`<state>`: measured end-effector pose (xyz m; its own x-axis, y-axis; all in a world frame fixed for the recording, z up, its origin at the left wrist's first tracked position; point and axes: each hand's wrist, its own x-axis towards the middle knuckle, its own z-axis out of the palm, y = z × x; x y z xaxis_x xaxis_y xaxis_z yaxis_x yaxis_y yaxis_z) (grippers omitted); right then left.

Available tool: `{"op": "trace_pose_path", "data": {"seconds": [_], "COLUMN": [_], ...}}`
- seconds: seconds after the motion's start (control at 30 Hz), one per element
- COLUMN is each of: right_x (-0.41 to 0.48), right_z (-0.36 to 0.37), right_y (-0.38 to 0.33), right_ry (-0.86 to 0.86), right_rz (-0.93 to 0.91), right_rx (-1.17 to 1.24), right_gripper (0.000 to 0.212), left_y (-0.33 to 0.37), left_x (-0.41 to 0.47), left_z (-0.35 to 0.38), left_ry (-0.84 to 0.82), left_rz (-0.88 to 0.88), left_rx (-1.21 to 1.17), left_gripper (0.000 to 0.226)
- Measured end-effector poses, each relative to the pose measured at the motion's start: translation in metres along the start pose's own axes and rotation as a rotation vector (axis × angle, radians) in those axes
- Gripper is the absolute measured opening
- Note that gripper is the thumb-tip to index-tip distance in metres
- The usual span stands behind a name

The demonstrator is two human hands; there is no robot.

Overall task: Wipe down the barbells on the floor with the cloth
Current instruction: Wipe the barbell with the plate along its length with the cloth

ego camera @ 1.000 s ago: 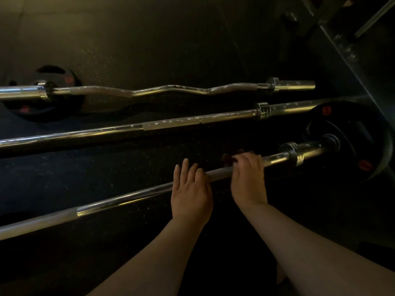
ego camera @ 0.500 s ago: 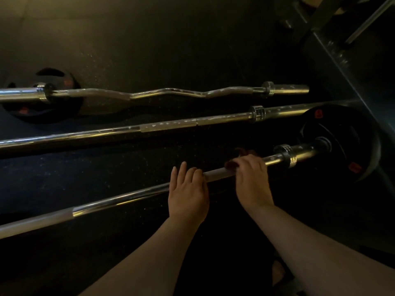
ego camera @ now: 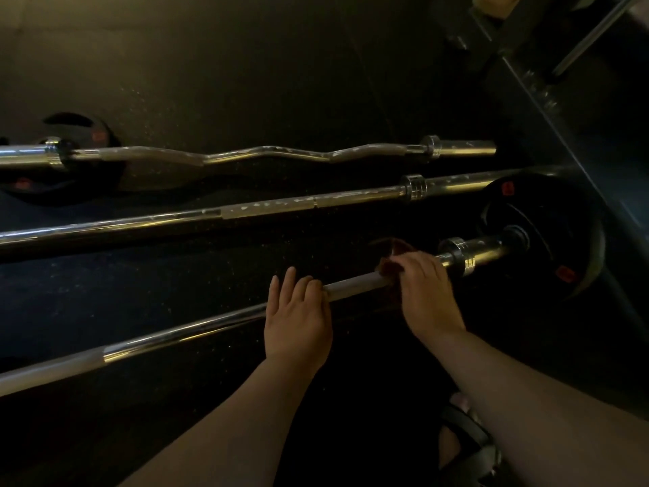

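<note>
Three chrome bars lie side by side on the dark floor. On the nearest barbell [ego camera: 182, 332] my left hand [ego camera: 298, 311] rests, its fingers laid over the shaft. My right hand [ego camera: 425, 293] grips a dark reddish cloth [ego camera: 389, 258] wrapped round the same shaft, just left of its collar [ego camera: 460, 254]. Behind it lies a straight barbell [ego camera: 274, 209] flecked with white specks. Farthest back is a curl bar [ego camera: 267, 154], also flecked with white.
A black weight plate [ego camera: 548, 240] with red marks sits on the near bar's right end. Another plate [ego camera: 80, 163] is on the curl bar's left end. A dark rack frame [ego camera: 562, 110] runs along the right. My sandalled foot [ego camera: 463, 437] shows at the bottom.
My right hand has slid the cloth to the right along the near bar, toward the collar. My left hand has stayed on the shaft, so the gap between the hands is wider.
</note>
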<state>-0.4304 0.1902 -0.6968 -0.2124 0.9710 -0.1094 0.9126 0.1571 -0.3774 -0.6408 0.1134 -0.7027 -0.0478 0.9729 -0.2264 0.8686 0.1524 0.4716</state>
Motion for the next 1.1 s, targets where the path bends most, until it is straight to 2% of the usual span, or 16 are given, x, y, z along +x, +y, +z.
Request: {"op": "trace_pose_path", "data": {"seconds": [0.1, 0.2, 0.33, 0.4, 0.5, 0.6, 0.67, 0.77, 0.87, 1.0, 1.1], "right_x": [0.013, 0.010, 0.001, 0.009, 0.013, -0.006, -0.015, -0.009, 0.009, 0.006, -0.013], "right_z": [-0.011, -0.002, 0.009, -0.003, -0.013, -0.001, 0.009, 0.009, 0.001, 0.009, 0.025], "right_y": [0.016, -0.004, -0.011, 0.001, 0.013, -0.001, -0.008, -0.006, 0.009, 0.000, -0.019], "right_ry": [0.087, 0.178, 0.099, 0.065, 0.131, 0.212, 0.246, 0.254, 0.220, 0.221, 0.159], "right_rz": [0.166, 0.337, 0.150, 0.175, 0.343, 0.390, 0.403, 0.387, 0.355, 0.390, 0.253], "right_rx": [0.040, 0.111, 0.087, 0.188, 0.330, 0.356, 0.338, 0.273, 0.213, 0.279, 0.273], "right_gripper": [0.043, 0.046, 0.034, 0.031, 0.038, 0.048, 0.045, 0.034, 0.044, 0.050, 0.052], "left_y": [-0.002, 0.000, 0.003, 0.001, -0.002, 0.000, 0.002, 0.001, -0.001, 0.002, 0.002], "left_x": [0.000, 0.002, 0.001, 0.001, 0.002, 0.004, 0.003, 0.000, 0.001, 0.003, 0.001], "left_z": [0.001, 0.001, 0.001, 0.001, 0.003, 0.003, 0.003, 0.004, 0.005, 0.004, 0.004], "left_ry": [0.010, 0.009, 0.015, 0.018, 0.020, 0.021, 0.016, 0.033, 0.045, 0.033, 0.029], "left_rz": [0.006, 0.010, -0.005, -0.006, 0.007, 0.022, 0.019, 0.015, 0.019, 0.025, 0.007], "left_rx": [-0.003, -0.004, -0.023, -0.016, -0.013, -0.015, -0.019, -0.011, -0.001, 0.005, 0.011], "left_gripper": [0.047, 0.048, 0.047, 0.047, 0.046, 0.046, 0.049, 0.054, 0.048, 0.050, 0.057]}}
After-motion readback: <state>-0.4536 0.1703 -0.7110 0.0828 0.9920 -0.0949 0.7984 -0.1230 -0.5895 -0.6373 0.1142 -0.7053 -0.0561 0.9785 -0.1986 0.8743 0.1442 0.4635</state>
